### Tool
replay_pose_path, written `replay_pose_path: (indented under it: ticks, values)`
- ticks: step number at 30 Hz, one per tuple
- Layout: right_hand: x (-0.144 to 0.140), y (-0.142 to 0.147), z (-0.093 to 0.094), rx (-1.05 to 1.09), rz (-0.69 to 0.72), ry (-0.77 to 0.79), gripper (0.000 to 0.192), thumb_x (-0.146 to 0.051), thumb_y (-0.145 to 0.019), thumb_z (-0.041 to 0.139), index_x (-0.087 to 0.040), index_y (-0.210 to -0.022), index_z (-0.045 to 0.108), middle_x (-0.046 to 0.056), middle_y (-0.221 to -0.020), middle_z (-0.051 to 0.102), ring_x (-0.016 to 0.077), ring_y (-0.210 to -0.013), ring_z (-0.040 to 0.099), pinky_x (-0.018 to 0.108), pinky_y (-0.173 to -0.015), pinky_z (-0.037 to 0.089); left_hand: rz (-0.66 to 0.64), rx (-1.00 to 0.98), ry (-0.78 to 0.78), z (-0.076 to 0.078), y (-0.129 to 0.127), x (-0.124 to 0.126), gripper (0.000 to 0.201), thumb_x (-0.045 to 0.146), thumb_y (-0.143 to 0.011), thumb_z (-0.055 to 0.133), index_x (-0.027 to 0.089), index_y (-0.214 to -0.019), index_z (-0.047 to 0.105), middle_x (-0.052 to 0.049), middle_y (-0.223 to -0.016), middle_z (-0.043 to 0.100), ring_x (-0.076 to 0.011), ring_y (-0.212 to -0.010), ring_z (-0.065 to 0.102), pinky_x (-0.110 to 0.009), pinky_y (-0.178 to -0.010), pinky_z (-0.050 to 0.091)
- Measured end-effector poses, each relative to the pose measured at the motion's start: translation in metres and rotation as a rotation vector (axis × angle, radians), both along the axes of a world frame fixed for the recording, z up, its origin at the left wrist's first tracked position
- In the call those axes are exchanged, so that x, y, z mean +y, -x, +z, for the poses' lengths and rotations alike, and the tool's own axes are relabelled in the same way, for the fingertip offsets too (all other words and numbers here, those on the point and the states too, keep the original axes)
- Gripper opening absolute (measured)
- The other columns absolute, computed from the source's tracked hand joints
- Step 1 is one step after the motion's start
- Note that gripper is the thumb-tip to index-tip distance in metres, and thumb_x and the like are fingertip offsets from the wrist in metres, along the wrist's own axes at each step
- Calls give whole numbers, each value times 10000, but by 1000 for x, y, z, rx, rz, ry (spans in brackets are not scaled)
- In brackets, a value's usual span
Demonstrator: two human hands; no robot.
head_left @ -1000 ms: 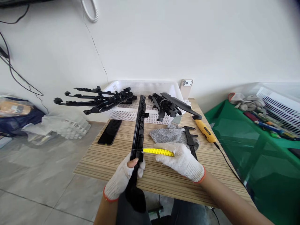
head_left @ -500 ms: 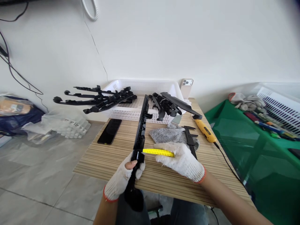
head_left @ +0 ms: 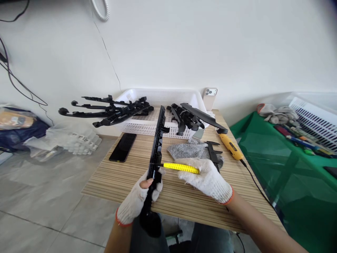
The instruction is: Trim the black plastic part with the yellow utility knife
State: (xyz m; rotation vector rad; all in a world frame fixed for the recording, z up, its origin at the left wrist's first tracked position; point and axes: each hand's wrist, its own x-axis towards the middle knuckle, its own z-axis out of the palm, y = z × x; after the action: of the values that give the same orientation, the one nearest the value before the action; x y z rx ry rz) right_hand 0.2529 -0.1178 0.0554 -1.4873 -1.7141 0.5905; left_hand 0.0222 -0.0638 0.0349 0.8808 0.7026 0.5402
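My left hand [head_left: 138, 196], in a white knit glove with the thumb tip bare, is closed around the lower part of a long black plastic trim piece [head_left: 157, 146]. The piece points away from me, its wide rounded end hanging past the table's near edge. In my gloved right hand [head_left: 204, 177] is a tool with a ribbed yellow handle [head_left: 181, 168], probably a craft knife. Its thin dark tip reaches the right side of the black piece just above my left fingers; whether it touches is hard to tell. Beyond my right hand lie black calipers [head_left: 213, 154] and a grey cloth [head_left: 188, 151].
A white basket [head_left: 147, 128] at the back holds several black plastic pieces [head_left: 119, 112] jutting over its rim. A black phone [head_left: 123, 147] lies left, a yellow corded tool [head_left: 231, 147] right. Another phone [head_left: 210, 98] leans against the wall. A green-covered table [head_left: 252, 140] stands right.
My right hand has shifted slightly right, and the yellow-handled tool has moved a little up and right along the black piece. The left hand keeps its hold almost unmoved.
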Motion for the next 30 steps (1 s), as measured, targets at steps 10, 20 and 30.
replay_pose_path:
  ticks: [10, 20, 30]
  values:
    - [-1, -3, -2, -130, -25, -82, 410, -548, -876, 642, -271, -1161, 739, 45, -1008, 765, 189, -853, 730, 288, -777, 591, -17, -16, 8, 2, -1, 1, 563, 554, -675, 763, 156, -1042, 605, 19, -668, 549, -68, -483, 422, -219, -437, 236]
    - [0, -2, -4, -183, -113, -150, 392, -549, -898, 608, -272, -1141, 745, 37, -955, 769, 186, -802, 731, 294, -745, 592, -21, -32, 67, -2, 1, 3, 590, 518, -669, 786, 144, -1089, 607, 4, -698, 564, -68, -491, 442, -208, -440, 263]
    - [0, -5, -4, -153, -84, -140, 388, -537, -898, 610, -258, -1131, 748, 30, -953, 769, 188, -809, 735, 292, -728, 595, -13, -27, 23, 2, 0, 0, 583, 545, -679, 774, 147, -1080, 630, 7, -690, 559, -71, -501, 438, -210, -450, 278]
